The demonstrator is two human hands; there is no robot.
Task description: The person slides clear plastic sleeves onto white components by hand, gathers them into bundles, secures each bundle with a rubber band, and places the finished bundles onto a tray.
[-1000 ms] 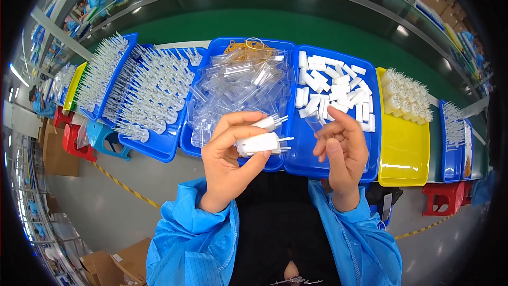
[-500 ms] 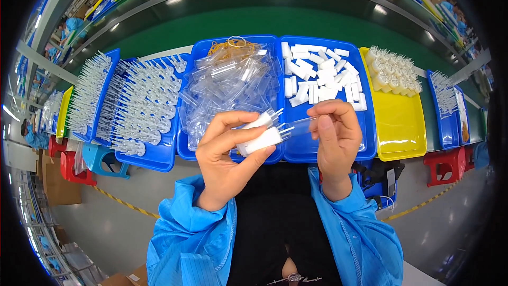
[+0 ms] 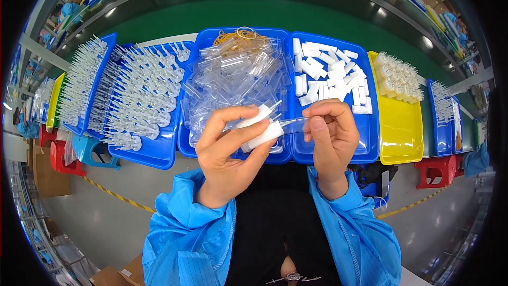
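My left hand (image 3: 227, 153) grips a few small white plastic pieces (image 3: 263, 130) between thumb and fingers, held above the near edge of the middle blue tray. My right hand (image 3: 330, 140) pinches a clear plastic tube (image 3: 292, 123) whose end meets the white piece in my left hand. Both sleeves are bright blue. Behind the hands, the middle blue tray (image 3: 209, 39) holds a heap of clear plastic tubes (image 3: 238, 79) and some yellow rubber bands (image 3: 235, 36). The blue tray (image 3: 365, 143) to its right holds loose white plastic pieces (image 3: 328, 77).
At the left stand blue trays (image 3: 153, 156) of several clear pronged parts, and a yellow tray (image 3: 399, 132) at the right carries a cluster of clear parts (image 3: 397, 77). More blue trays (image 3: 442, 111) lie far right. Red stools (image 3: 436, 169) and grey floor are below.
My right hand has closed in on the left, bringing the clear tube up to the white piece. The view has shifted slightly left across the trays.
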